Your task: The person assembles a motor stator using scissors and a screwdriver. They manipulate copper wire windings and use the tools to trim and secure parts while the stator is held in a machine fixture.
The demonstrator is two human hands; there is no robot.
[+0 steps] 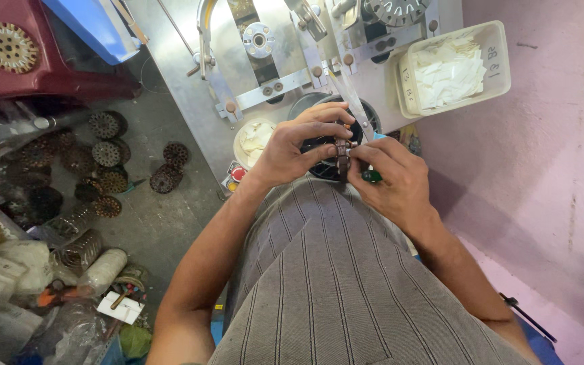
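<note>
Stator part (343,157), small and dark, sits upright between both hands, above the striped shirt (326,284). Left hand (299,145) pinches it from the left; right hand (390,179) grips it from the right, a green handle (372,176) poking from its fingers. Beyond stand a round dark housing (366,115), metal machine (285,47) and white bin (454,67).

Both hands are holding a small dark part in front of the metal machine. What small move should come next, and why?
Probably a slight turn of the small dark part by the left hand, so the right hand can work on it. Both hands pinch it above the dark round opening, and the right hand also holds something green. What the fingers do is too small to tell.
</note>
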